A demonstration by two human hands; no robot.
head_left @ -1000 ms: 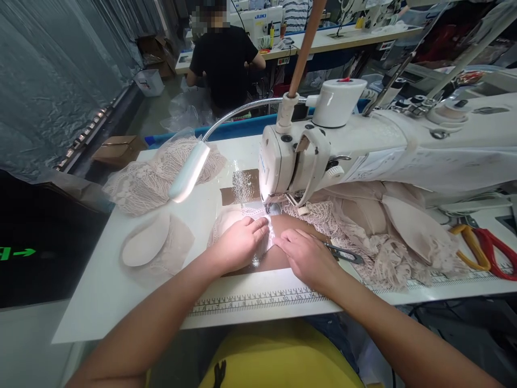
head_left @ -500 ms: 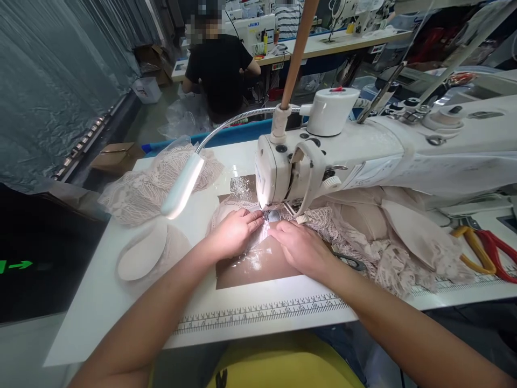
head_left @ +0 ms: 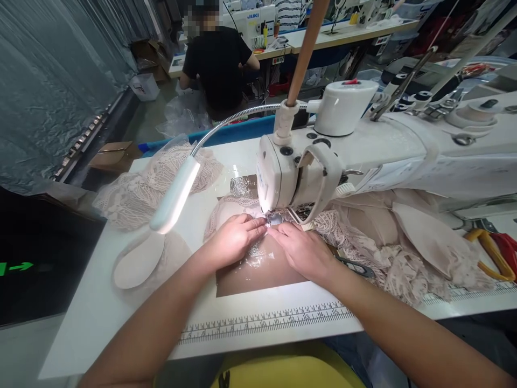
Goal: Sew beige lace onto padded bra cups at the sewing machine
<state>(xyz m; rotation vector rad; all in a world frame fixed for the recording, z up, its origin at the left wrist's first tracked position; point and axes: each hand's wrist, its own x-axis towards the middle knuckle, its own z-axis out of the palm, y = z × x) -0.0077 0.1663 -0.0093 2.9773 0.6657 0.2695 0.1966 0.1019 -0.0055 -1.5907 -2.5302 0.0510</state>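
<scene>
Under the needle end of a white sewing machine (head_left: 278, 172) lies a pale pink lace piece (head_left: 226, 210). My left hand (head_left: 238, 237) is on this lace, fingers pressed together, fingertips beside the presser foot. Just right of it, my right hand (head_left: 301, 250) pinches the near edge of the work close to the needle. The tips of both hands almost meet, and they hide part of the fabric. Below them a brown, shiny plate (head_left: 258, 275) covers the bed. A lit lamp (head_left: 175, 194) on a bendy neck shines from the left.
Sheer lace (head_left: 157, 183) is heaped at the back left, with a pale cup pad (head_left: 139, 261) before it. More lace (head_left: 404, 258), scissors (head_left: 355, 267) and orange-handled scissors (head_left: 490, 256) lie right. A ruler strip (head_left: 262, 320) runs along the front edge. Ahead, a person (head_left: 216, 64) sits.
My right hand's fingertips have come closer to the left hand's at the needle. The head view has shifted a little, so the machine looks larger. Both hands stay on the lace.
</scene>
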